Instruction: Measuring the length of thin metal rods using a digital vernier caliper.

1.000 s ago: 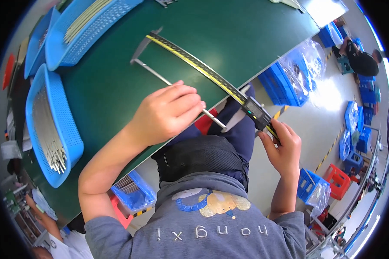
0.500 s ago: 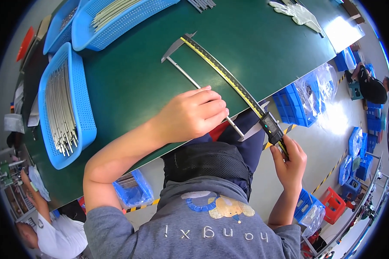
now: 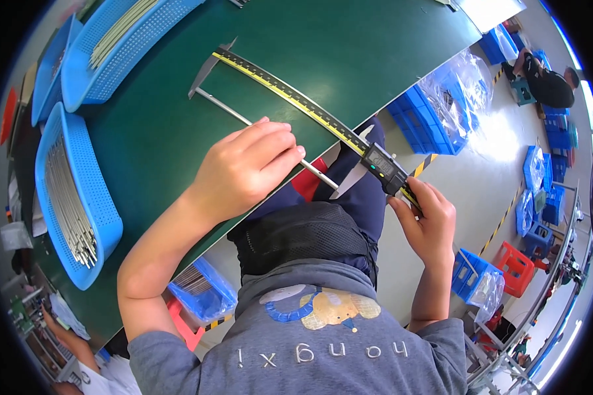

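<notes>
A long digital caliper [image 3: 290, 97] stretches from over the green table out past its edge. My right hand [image 3: 428, 220] is closed on the end of its beam, just beyond the black display unit [image 3: 383, 166]. Between the caliper's jaws lies a thin silvery metal rod [image 3: 225, 106], roughly parallel to the beam. My left hand [image 3: 247, 164] grips this rod around its middle, so that stretch is hidden under the fingers. One rod end meets the far jaw over the table; the other is at the sliding jaw above my lap.
Along the left of the green table [image 3: 158, 112] stands a blue perforated basket [image 3: 109, 227] full of metal rods. Another blue basket [image 3: 79, 95] with rods is behind it. Blue crates [image 3: 422, 122] with plastic bags stand right of the table. A co-worker [image 3: 547, 82] sits far right.
The view has turned, so table and baskets appear shifted left. Both hands keep their hold on rod and caliper, which now lie at a slightly flatter slant in view.
</notes>
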Demonstrator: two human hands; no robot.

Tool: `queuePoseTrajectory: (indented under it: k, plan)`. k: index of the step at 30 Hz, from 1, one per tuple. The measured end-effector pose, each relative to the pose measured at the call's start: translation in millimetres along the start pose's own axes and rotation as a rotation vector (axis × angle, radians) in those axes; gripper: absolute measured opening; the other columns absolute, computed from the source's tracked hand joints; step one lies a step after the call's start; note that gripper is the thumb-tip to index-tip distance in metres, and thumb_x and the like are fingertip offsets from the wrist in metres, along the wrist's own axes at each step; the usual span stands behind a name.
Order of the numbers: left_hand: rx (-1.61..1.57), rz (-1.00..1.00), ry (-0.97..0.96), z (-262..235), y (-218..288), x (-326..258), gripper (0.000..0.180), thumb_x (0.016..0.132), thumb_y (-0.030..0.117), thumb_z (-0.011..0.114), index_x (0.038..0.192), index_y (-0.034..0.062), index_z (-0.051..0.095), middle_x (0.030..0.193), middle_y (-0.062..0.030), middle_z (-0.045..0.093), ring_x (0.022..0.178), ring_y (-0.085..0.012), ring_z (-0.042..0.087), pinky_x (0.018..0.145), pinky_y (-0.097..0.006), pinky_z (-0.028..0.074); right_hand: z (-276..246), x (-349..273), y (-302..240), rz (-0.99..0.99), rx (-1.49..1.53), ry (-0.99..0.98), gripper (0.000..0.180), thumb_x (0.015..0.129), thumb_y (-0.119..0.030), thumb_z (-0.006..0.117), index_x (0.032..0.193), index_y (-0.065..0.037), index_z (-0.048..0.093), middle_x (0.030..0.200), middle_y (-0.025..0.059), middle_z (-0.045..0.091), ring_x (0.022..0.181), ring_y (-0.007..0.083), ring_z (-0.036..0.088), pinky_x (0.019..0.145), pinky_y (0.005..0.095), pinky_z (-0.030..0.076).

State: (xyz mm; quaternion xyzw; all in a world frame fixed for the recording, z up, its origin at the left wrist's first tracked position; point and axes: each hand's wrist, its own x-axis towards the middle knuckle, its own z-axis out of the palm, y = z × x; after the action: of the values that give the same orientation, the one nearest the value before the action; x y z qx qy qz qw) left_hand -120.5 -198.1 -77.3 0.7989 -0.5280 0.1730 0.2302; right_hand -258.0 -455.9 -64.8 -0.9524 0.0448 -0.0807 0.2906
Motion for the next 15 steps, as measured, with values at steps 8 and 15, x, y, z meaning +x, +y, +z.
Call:
queuePoseTrajectory:
  k: [8, 15]
  plan:
    - [-0.032, -0.017, 0.004, -1.3, 1.4, 2.3, 0.016, 0.07, 0.005, 0.064, 0.086, 0.0044, 0.068, 0.088, -0.0066, 0.061, 0.09, -0.0241, 0.064, 0.08, -0.038, 0.056, -1.4, 0.1, -5.3, 0.032, -0.071, 0.022, 0.031, 0.073, -0.026, 0.078, 0.089, -0.004, 0.062, 0.069, 0.008, 0.061, 0.052, 0.0201, 0.058, 0.048, 0.0291, 0.044]
    - [-0.02, 0.021, -0.025, -6.5, -2.4, 3.3, 0.027, 0.067, 0.002, 0.064, 0.093, 0.0052, 0.068, 0.093, -0.0072, 0.062, 0.093, -0.0257, 0.063, 0.082, -0.041, 0.054, 3.3, 3.7, -6.0, 0.025, -0.124, 0.029, 0.031, 0.073, -0.033, 0.076, 0.082, -0.007, 0.063, 0.069, 0.0067, 0.063, 0.054, 0.0231, 0.06, 0.048, 0.0313, 0.046]
